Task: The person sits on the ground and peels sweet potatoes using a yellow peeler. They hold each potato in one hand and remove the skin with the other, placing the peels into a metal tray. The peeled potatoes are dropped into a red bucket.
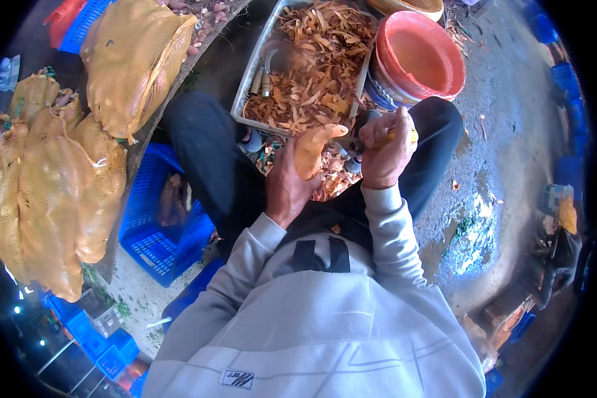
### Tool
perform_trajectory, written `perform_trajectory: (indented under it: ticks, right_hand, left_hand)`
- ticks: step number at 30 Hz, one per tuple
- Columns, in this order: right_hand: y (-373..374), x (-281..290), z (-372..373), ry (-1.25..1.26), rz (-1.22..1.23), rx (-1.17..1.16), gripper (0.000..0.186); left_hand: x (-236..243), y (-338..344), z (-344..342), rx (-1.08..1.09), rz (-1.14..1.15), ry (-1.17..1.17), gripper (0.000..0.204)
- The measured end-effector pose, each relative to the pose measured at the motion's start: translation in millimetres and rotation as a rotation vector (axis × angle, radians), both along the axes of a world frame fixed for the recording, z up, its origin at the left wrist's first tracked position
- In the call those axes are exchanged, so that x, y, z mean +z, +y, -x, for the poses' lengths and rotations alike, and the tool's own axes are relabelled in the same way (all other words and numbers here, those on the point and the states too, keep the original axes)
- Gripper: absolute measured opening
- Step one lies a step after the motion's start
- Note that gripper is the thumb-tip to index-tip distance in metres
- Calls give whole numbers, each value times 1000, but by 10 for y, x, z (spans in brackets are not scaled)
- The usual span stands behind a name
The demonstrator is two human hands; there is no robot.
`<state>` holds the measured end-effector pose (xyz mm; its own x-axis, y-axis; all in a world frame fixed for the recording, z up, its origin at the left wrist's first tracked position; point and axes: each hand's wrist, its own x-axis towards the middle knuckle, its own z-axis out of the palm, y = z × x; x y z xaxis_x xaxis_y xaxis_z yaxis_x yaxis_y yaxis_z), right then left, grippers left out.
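My left hand (287, 192) is closed round the lower part of a sweet potato (310, 154), which is peeled to smooth orange flesh and has a narrow, bent tip pointing right. To its right, my right hand (383, 158) is raised and closed on a yellow-handled tool (414, 136), whose working end is hidden, with the thumb pointing up. The two hands are apart, and the tool does not touch the sweet potato. Beyond them a pale tray (262, 126) holds a heap of brown and orange peelings (325, 63). More peelings (328, 189) lie between my feet.
A pink bucket (452, 63) stands right of the tray. On the left are a blue crate (158, 255) with several unpeeled sweet potatoes (172, 205) and bulging yellow mesh sacks (53, 192). Wet concrete floor (494, 132) lies at right, where another person (560, 255) appears near the edge.
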<state>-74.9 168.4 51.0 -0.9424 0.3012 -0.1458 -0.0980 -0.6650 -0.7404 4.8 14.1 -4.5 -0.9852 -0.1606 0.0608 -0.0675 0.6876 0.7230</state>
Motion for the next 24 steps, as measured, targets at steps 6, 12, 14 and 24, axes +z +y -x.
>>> perform_trajectory:
  ticks: [6, 12, 14, 24]
  right_hand:
    - [7, 155, 61, 11, -46, -65, 33]
    - [418, 141, 249, -108, 267, 192, 24]
    - [386, 193, 291, -173, 235, 123, 22]
    - [180, -60, 122, -136, -317, 489, 37]
  left_hand:
    - [-5, -17, -16, 20, 33, 89, 74]
    - [-14, -72, -27, -31, -8, 227, 75]
    - [-13, -78, -26, -46, -23, 246, 75]
    - [-19, -25, -3, 110, -703, -31, 81]
